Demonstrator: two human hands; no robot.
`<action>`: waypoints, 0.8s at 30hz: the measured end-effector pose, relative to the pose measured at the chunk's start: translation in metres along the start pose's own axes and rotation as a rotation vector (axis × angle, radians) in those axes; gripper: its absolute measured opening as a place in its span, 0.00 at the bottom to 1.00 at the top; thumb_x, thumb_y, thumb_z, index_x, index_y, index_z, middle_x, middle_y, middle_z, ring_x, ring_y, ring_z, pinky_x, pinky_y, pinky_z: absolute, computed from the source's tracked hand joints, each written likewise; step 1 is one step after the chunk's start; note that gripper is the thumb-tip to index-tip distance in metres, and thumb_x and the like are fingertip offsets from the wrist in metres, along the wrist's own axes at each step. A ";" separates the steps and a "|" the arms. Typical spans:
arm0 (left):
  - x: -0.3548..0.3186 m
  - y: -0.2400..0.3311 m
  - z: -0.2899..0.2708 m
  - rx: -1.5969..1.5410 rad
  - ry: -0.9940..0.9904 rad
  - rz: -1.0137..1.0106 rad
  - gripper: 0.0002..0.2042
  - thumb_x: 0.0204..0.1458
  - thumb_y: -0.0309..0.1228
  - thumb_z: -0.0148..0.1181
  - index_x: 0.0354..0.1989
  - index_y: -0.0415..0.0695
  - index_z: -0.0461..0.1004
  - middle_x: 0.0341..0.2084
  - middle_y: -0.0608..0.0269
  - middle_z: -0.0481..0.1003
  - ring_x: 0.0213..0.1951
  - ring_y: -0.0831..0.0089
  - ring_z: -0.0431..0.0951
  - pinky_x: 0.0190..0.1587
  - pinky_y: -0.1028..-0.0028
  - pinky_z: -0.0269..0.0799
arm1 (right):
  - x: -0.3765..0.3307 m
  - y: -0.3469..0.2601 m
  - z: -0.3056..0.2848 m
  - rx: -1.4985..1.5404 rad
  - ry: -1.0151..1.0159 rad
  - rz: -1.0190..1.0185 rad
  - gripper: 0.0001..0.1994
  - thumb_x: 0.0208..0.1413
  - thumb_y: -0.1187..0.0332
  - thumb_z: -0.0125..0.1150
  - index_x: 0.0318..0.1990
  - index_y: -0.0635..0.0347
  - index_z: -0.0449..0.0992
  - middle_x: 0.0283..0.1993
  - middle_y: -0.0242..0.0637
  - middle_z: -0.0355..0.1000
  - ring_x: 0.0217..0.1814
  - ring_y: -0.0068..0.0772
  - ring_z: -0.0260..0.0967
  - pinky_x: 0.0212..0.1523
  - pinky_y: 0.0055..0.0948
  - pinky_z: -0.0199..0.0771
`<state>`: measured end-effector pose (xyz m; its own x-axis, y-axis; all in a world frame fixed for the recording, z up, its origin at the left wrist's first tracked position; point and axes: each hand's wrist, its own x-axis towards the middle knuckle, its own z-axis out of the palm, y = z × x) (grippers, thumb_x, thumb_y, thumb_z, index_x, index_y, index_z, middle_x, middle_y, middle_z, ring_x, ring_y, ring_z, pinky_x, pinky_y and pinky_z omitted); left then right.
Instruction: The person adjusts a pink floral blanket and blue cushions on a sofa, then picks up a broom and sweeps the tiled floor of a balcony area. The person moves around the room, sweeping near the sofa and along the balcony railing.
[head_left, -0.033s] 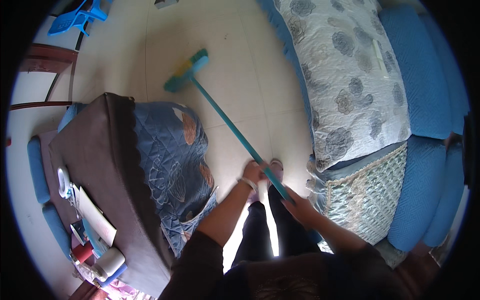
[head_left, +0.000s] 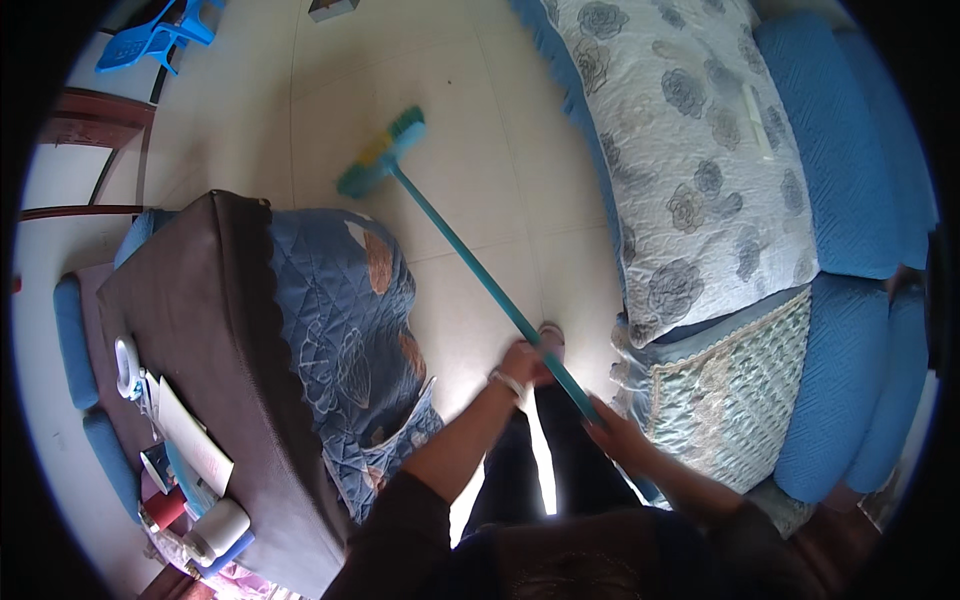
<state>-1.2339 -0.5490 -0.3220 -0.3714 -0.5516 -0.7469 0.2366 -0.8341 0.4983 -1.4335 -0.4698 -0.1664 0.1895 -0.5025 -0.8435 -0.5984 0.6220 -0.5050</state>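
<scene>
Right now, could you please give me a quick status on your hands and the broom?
Both hands on broom: left hand higher, right hand lower. Bristles on floor. Draped table close left, sofa right.

You get a bright, evenly daylit view with soft, faint shadows, and the strongest glare is a blown-out white strip on the pale tiled floor [head_left: 545,470] between your dark trouser legs. The fisheye lens rings the picture with a black border and bends straight lines toward it, so the edge of the brown-topped table with its quilted blue cover [head_left: 215,330] and the long blue sofa with a grey floral throw [head_left: 700,170] curve and stretch near the rim. Focus is fair in the middle, where the teal broom handle [head_left: 470,265] reads cleanly, but your left hand [head_left: 522,362] and right hand [head_left: 612,432] are slightly soft, and the small clutter at the lower left smears.
</scene>
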 end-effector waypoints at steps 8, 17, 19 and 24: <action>-0.117 -0.099 0.168 -0.280 -0.292 -0.963 0.14 0.50 0.36 0.59 0.39 0.40 0.70 0.29 0.53 0.76 0.32 0.62 0.78 0.36 0.69 0.74 | -0.209 0.185 0.019 0.152 0.050 0.120 0.27 0.57 0.66 0.50 0.64 0.52 0.53 0.48 0.39 0.70 0.45 0.32 0.69 0.46 0.28 0.68; 0.060 0.046 0.010 -0.064 0.354 0.079 0.18 0.56 0.42 0.47 0.30 0.36 0.65 0.16 0.55 0.69 0.19 0.61 0.74 0.19 0.63 0.70 | 0.039 -0.026 0.012 0.145 0.122 -0.067 0.25 0.57 0.64 0.50 0.62 0.52 0.55 0.31 0.44 0.72 0.30 0.32 0.70 0.32 0.30 0.70; 0.051 0.090 0.013 -0.148 0.515 0.085 0.16 0.56 0.39 0.48 0.26 0.36 0.63 0.15 0.54 0.68 0.19 0.62 0.75 0.19 0.64 0.72 | 0.047 -0.050 0.016 0.272 0.065 -0.006 0.24 0.57 0.63 0.50 0.61 0.51 0.57 0.29 0.44 0.69 0.29 0.30 0.68 0.28 0.29 0.67; -0.009 -0.008 0.062 -0.310 0.001 -0.014 0.10 0.51 0.30 0.50 0.22 0.36 0.68 0.17 0.54 0.72 0.20 0.64 0.75 0.24 0.62 0.75 | -0.070 0.001 0.008 0.167 0.076 0.127 0.25 0.57 0.61 0.50 0.61 0.54 0.57 0.45 0.48 0.71 0.47 0.36 0.70 0.44 0.32 0.68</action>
<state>-1.2881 -0.5372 -0.2921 -0.3759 -0.5396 -0.7533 0.4942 -0.8044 0.3297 -1.4412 -0.4297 -0.1096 0.0579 -0.4538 -0.8892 -0.4750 0.7709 -0.4243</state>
